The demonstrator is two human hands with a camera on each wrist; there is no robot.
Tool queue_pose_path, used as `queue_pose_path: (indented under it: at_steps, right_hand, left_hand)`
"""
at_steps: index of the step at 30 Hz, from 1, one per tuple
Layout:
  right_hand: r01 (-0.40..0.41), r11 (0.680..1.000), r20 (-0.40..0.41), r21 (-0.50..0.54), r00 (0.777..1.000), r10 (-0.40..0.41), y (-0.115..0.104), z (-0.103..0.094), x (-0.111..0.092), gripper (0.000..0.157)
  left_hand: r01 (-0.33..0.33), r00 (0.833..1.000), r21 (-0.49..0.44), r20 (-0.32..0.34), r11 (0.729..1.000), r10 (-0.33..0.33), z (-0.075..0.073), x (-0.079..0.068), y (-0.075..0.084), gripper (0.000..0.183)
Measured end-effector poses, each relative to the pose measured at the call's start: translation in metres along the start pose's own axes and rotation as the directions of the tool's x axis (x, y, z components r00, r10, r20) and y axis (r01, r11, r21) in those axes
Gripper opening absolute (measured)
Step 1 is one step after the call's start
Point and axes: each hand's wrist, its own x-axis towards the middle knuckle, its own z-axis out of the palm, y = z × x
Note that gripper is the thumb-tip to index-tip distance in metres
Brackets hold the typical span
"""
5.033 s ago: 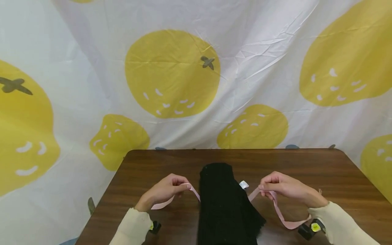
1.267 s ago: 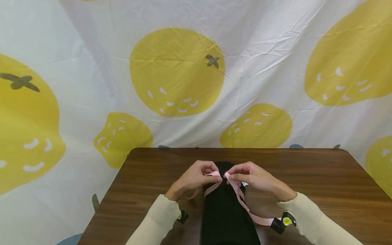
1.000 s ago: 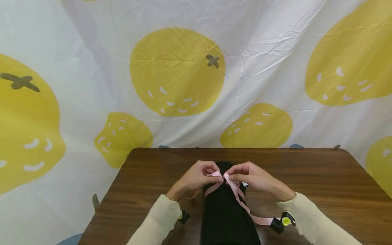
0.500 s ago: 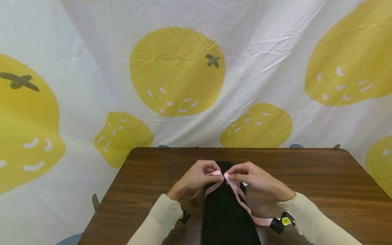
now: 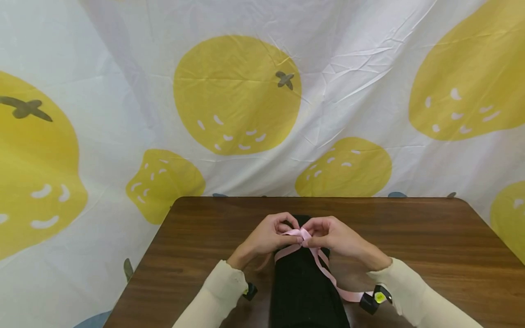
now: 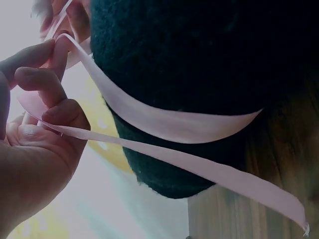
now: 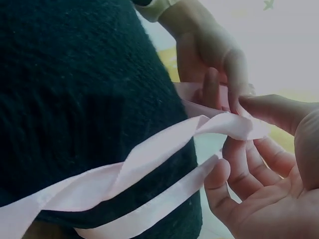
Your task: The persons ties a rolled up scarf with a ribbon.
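Note:
A long, folded black scarf (image 5: 307,291) of fuzzy cloth lies lengthwise on the table. Round its far part runs a pink ribbon (image 5: 326,273), whose two ends come together above the scarf. My left hand (image 5: 268,234) pinches one ribbon end between thumb and fingers. From the other side my right hand (image 5: 340,237) pinches the ribbon too, fingertips meeting those of the left over a small crossing. In the left wrist view a loose ribbon tail (image 6: 209,169) trails from the palm past the scarf. The right wrist view shows a twisted length of ribbon (image 7: 164,142) hanging from the fingers.
The brown wooden table (image 5: 414,246) ends at a rounded far edge. Behind it hangs a white fabric backdrop (image 5: 135,105) printed with yellow lemons. Small black cameras sit at both wrists, the right one (image 5: 369,303) overlapping the trailing ribbon in the head view.
Five seconds ago the hands held the ribbon apart on either side of the scarf. Since then both came together over it, and in the last half second the fingertips closed up on the crossing.

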Motion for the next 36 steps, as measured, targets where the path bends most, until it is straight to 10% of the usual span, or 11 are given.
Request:
queue_pose_path:
  at_steps: [36]
  right_hand:
    - [0.075, 0.989, -0.112, -0.129, 0.990, -0.089, 0.002, 0.021, 0.000, 0.016]
  left_hand:
    - [0.074, 0.995, 0.110, 0.060, 0.991, -0.081, 0.002, 0.004, -0.008, 0.017]
